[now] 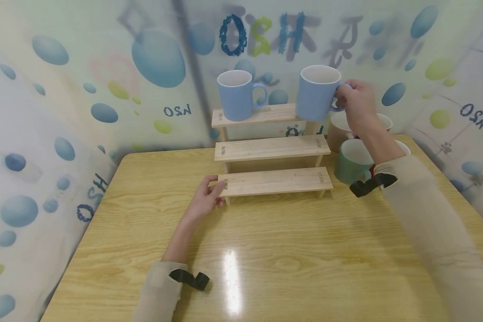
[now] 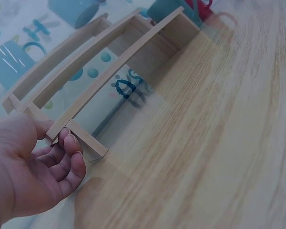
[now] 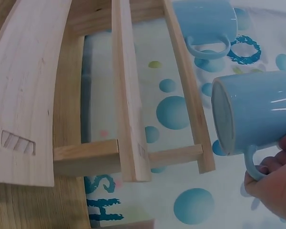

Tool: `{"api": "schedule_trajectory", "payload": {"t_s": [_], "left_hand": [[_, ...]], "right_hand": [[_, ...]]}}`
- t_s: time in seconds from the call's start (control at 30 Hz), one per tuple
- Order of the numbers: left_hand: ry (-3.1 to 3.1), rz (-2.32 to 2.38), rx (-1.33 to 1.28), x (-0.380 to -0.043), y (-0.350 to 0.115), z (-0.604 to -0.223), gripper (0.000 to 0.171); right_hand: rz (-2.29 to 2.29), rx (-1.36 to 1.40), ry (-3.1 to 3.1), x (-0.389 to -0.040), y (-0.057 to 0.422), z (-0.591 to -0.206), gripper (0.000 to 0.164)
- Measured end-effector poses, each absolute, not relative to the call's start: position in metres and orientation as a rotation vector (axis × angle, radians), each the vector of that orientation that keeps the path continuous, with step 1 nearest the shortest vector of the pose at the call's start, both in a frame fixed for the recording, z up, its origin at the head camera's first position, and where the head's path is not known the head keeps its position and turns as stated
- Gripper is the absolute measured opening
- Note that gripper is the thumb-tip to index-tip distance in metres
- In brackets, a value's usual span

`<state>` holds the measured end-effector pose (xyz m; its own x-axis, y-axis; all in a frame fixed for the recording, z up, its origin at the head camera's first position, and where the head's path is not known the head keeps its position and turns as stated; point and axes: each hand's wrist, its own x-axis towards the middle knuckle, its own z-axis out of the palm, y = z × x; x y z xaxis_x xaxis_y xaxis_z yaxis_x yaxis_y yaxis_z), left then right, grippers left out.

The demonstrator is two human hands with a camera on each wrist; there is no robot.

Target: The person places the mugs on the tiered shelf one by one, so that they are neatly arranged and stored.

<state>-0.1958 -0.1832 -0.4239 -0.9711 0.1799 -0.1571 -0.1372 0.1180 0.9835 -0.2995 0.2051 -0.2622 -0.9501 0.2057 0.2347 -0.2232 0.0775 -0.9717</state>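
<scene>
A three-step wooden rack (image 1: 273, 182) stands on the table. My left hand (image 1: 207, 193) grips the left end of its lowest board, thumb above and fingers curled below, as the left wrist view (image 2: 43, 167) shows. One blue mug (image 1: 235, 96) stands upright at the left of the top board, handle to the right. By its handle, my right hand (image 1: 358, 103) holds another blue mug (image 1: 318, 94) at the right end of the top board. In the right wrist view a gap shows between this mug's base (image 3: 224, 117) and the board.
To the right of the rack several mugs stand close together, among them a green mug (image 1: 352, 161) and a pinkish mug (image 1: 338, 134); my right forearm hides part of them. Behind the wooden table (image 1: 265, 250) hangs a patterned backdrop (image 1: 161, 58).
</scene>
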Motion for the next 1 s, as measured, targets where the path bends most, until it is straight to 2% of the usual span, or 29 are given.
{"api": "schedule_trajectory", "payload": {"t_s": [0.7, 1.0], "left_hand": [[2.172, 1.919, 0.056, -0.195, -0.185, -0.425, 0.059], [2.169, 1.924, 0.050, -0.195, -0.184, -0.425, 0.058]], "right_hand": [[2.114, 0.182, -2.052, -0.332, 0.184, -0.272, 0.022], [2.148, 0.159, -1.998, -0.343, 0.178, -0.270, 0.023]]}}
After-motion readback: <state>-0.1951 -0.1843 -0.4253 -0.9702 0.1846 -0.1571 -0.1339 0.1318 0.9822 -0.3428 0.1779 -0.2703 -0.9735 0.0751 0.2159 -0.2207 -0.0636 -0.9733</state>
